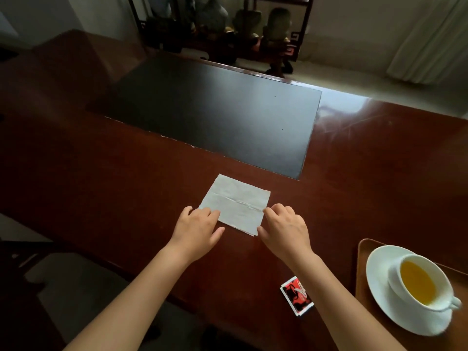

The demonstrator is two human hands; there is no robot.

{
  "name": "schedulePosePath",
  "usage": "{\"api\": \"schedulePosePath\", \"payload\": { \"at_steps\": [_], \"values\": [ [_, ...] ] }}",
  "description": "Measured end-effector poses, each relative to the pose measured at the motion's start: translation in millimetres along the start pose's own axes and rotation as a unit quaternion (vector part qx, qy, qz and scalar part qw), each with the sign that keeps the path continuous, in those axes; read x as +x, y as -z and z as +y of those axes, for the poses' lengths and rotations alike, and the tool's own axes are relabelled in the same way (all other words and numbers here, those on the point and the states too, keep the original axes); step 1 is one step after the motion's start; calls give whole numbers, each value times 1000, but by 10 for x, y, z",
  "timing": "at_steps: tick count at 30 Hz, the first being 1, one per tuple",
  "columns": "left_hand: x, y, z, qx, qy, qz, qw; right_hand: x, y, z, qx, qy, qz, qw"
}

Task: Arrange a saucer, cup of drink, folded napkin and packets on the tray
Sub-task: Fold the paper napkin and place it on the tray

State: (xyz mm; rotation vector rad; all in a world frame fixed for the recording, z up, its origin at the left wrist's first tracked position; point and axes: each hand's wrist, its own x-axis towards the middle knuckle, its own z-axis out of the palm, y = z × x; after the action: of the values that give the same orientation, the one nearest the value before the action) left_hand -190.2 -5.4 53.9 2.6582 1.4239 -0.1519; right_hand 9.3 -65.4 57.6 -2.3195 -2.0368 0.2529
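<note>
A white paper napkin [236, 202] lies flat on the dark wooden table [126, 188], with a crease across its middle. My left hand [196, 230] rests its fingertips on the napkin's near left corner. My right hand [285, 230] touches the napkin's near right edge. At the lower right, a brown wooden tray [363, 269] carries a white saucer [379, 295] with a white cup [420, 285] of yellow drink on it. A red, black and white packet [296, 296] lies on the table just left of the tray, partly behind my right forearm.
A large black inlay panel [215, 115] covers the table's far middle. Beyond the table stands a dark shelf [222, 29] with stone ornaments. White curtains [430, 41] hang at the far right. A dark chair [27, 287] sits at the lower left.
</note>
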Motion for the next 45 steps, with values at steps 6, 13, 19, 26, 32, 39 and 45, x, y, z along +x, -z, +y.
{"api": "schedulePosePath", "payload": {
  "at_steps": [6,13,19,26,32,39,45],
  "values": [
    [301,-99,-311,-8,2,-14,1000,323,-168,10,21,10,-23,999],
    [660,-340,-644,-59,-99,-47,992,422,-508,-86,37,9,-62,997],
    [857,-553,-877,-113,-19,-17,993,343,-746,-290,44,-66,29,996],
    [821,-683,-658,-162,56,-15,985,354,-1019,-503,52,-119,-31,991],
    [896,-631,-474,-350,165,-7,922,347,-1067,-439,63,-112,-44,991],
    [1000,-574,-461,-434,248,-39,865,340,-1084,-413,59,-101,-47,992],
    [953,-575,-600,-490,257,-66,830,329,-1132,-400,54,-100,-45,992]
  ]
}}
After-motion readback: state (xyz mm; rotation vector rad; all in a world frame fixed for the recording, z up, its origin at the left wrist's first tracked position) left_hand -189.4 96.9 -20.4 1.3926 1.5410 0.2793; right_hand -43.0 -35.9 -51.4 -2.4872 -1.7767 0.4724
